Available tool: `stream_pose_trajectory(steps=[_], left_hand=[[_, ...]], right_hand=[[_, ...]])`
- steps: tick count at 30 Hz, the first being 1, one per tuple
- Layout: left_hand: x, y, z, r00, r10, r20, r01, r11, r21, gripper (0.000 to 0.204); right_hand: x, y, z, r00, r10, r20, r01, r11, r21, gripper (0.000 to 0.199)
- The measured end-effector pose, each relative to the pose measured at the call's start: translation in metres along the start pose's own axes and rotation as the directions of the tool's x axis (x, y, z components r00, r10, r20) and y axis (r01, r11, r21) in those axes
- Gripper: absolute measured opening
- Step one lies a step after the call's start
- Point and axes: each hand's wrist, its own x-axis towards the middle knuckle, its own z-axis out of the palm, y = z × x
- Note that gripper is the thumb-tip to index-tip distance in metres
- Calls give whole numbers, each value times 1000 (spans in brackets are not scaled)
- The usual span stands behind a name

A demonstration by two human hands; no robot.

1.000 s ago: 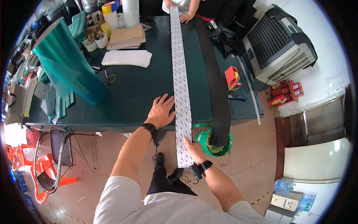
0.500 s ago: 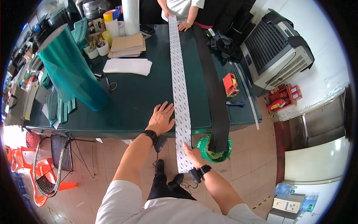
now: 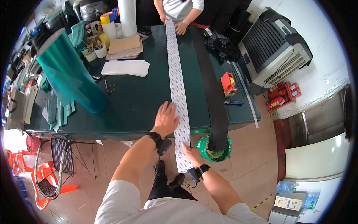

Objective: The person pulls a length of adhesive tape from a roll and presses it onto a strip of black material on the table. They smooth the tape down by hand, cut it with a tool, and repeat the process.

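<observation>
A long white strip with a blue printed pattern (image 3: 179,87) runs from the far side of the table over its near edge toward me. My right hand (image 3: 192,155) grips it close to the near end, thumb on top, fingers beneath. Beside the strip's left edge is my left hand (image 3: 166,118), open and palm down with its fingers spread; its thumb side overlaps the edge. Whether it touches the strip or table I cannot tell. Across the table, another person's hand (image 3: 164,18) is at the strip's far end, and their other hand (image 3: 181,28) is next to it.
Right of the strip, a black strip (image 3: 214,89) hangs over the table edge above a green bucket (image 3: 203,147). Beyond it are a red tape dispenser (image 3: 228,84) and a blue-handled tool (image 3: 234,102). Leftward are white sheets (image 3: 126,68) and a large green film roll (image 3: 71,71).
My left hand has shifted slightly right, onto the strip's edge, and appears raised. At the far end the other person's hands have moved a little, while my right hand keeps its grip.
</observation>
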Motion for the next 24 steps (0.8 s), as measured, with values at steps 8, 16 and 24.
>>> stream_pose_trajectory(steps=[8,16,24], left_hand=[[33,43,43,981,194,11,-194,978,73,68],[112,-13,55,992,126,9,-124,961,246,70],[248,-87,62,992,125,-17,-113,939,324,66]], right_hand=[[10,28,22,966,-252,55,257,919,-299,40],[-2,17,24,995,-88,-40,85,995,-52,67],[-1,26,27,972,-232,-33,222,956,-192,52]])
